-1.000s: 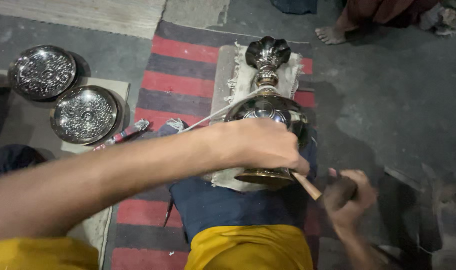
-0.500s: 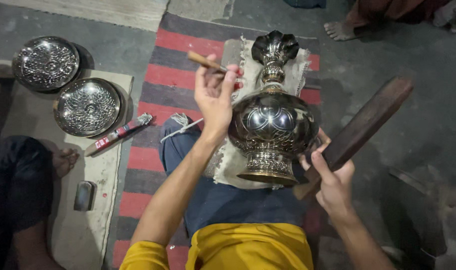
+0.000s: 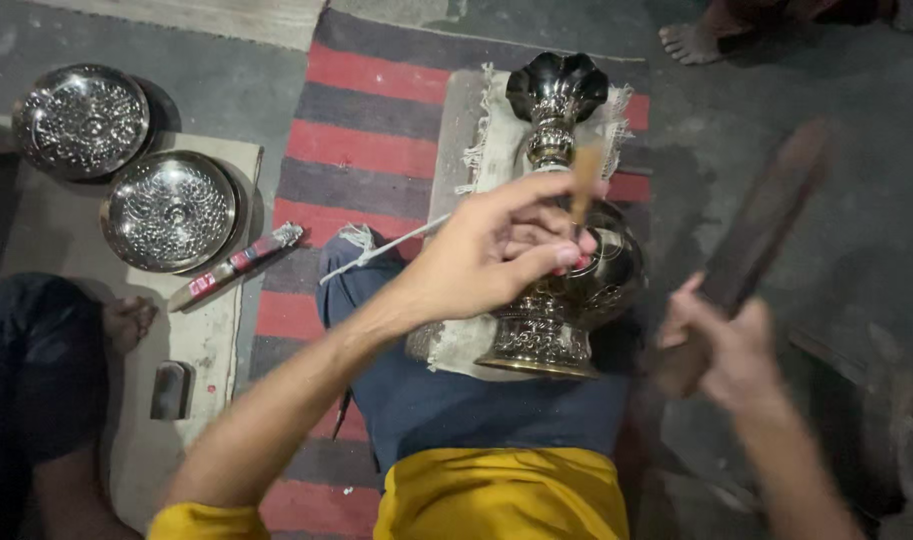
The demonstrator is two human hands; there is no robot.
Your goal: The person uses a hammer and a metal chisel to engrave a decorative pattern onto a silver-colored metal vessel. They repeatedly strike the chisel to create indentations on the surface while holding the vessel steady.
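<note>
Brass, chased all over with fine relief, the vase stands on its flared foot on a fringed pale cloth across the person's lap, its scalloped mouth pointing away. Half a second ago the left hand was raised off to the vase's left with the small wooden punch lying flat across the fingers; now it has come down over the rounded belly, the punch upright and its grip pinched closed on it, the tip meeting the metal near the shoulder. The right hand has moved too: earlier it held the dark wooden mallet low beside the foot, whereas now the mallet is lifted higher and blurred, the fingers wrapped shut around its lower end.

Under the lap lies a woven rug in red and grey stripes. To the left, on a flat beige mat, rest two round embossed metal plates, shiny and densely patterned, a slim red-banded tool and a small dark block
</note>
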